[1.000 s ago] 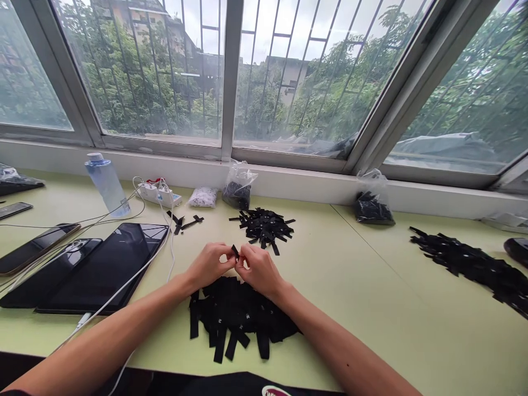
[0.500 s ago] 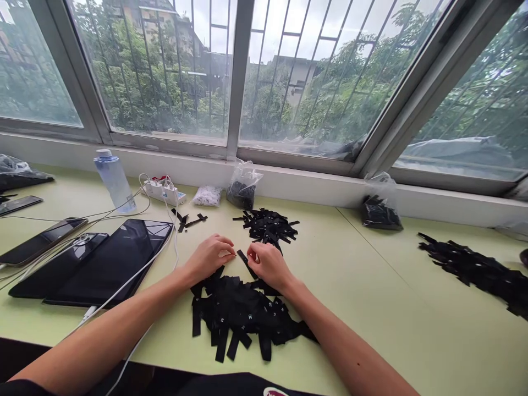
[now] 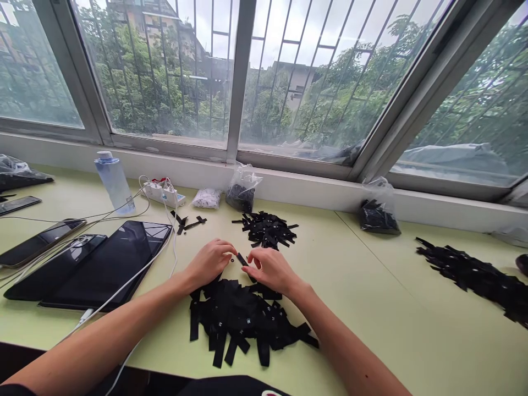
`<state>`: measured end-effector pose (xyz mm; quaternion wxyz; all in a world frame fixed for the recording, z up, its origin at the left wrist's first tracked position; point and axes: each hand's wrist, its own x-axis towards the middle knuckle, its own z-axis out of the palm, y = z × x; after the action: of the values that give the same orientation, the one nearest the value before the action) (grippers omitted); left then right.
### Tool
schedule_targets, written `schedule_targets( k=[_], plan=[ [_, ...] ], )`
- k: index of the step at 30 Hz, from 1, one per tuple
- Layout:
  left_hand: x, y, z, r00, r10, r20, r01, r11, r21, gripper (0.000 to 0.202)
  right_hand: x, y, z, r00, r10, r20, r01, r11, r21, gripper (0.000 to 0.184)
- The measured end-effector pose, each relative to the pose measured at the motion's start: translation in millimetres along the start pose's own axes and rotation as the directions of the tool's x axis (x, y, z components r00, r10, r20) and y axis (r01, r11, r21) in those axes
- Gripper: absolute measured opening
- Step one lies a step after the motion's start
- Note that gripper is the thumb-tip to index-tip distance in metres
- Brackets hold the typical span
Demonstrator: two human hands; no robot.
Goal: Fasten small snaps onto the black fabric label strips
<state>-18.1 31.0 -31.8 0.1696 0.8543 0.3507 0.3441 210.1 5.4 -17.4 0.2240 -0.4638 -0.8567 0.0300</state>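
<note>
A short black fabric strip (image 3: 242, 259) lies at a slant between my hands. My right hand (image 3: 273, 270) is bent over it from the right, its thumb and forefinger at the strip's lower part. From the other side, my left hand (image 3: 211, 260) reaches a fingertip to the strip's upper end, with thumb and forefinger apart. In that gap shows a tiny dark ring-like piece (image 3: 232, 260). Just below both hands spreads a large heap of black fabric strips (image 3: 243, 313), some marked with a small white letter. A smaller heap of black strips (image 3: 270, 226) sits beyond my hands.
To the left are tablets (image 3: 111, 267), a phone (image 3: 43, 241), white cables, a water bottle (image 3: 115, 184) and a power strip (image 3: 163, 193). Plastic bags of dark pieces (image 3: 241, 192) stand along the window ledge. Another row of black strips (image 3: 474, 275) lies far right.
The left thumb and forefinger have spread, and the tiny ring-like piece now shows between them. The right thumb has shifted lower, away from its forefinger. The strip has moved only slightly.
</note>
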Motion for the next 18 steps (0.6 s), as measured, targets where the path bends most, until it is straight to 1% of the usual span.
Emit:
schedule_targets(
  k=[2, 4, 6, 10, 12, 14, 16, 18],
  plan=[
    [0, 1, -0.3, 1.0, -0.005, -0.004, 0.004, 1.0, -0.01, 0.022, 0, 0, 1, 0.998, 0.04, 0.048, -0.043, 0.997, 0.065, 0.016],
    [0, 2, -0.3, 1.0, -0.005, -0.019, 0.004, 1.0, -0.021, 0.021, 0, 1, 5, 0.996, 0.066, 0.066, -0.075, 0.988, 0.133, 0.009],
    [-1, 3, -0.2, 0.999, -0.006, -0.042, 0.005, 1.0, -0.029, 0.021, 1, 1, 9, 0.996, 0.075, 0.058, -0.084, 0.98, 0.18, 0.005],
    [-1, 7, -0.8, 0.996, -0.019, -0.083, 0.016, 0.999, -0.037, 0.021, 1, -2, 12, 0.998, 0.051, 0.019, -0.054, 0.977, 0.207, 0.009],
    [-1, 10, -2.0, 0.995, -0.02, -0.093, 0.016, 0.999, -0.044, 0.02, 1, -6, 11, 0.998, 0.048, -0.048, -0.037, 0.978, 0.204, 0.01],
    [0, 13, -3.7, 0.996, -0.014, -0.091, 0.01, 0.999, -0.05, 0.019, 3, -11, 8, 0.98, 0.066, -0.185, -0.031, 0.982, 0.189, 0.01],
    [0, 16, -5.4, 0.995, -0.006, -0.096, 0.001, 0.999, -0.052, 0.018, 4, -16, 3, 0.938, 0.078, -0.337, -0.021, 0.985, 0.169, 0.009],
    [0, 20, -6.9, 0.993, 0.001, -0.12, -0.007, 0.999, -0.052, 0.016, 5, -19, 0, 0.897, 0.078, -0.435, -0.006, 0.986, 0.164, 0.008]
  ],
)
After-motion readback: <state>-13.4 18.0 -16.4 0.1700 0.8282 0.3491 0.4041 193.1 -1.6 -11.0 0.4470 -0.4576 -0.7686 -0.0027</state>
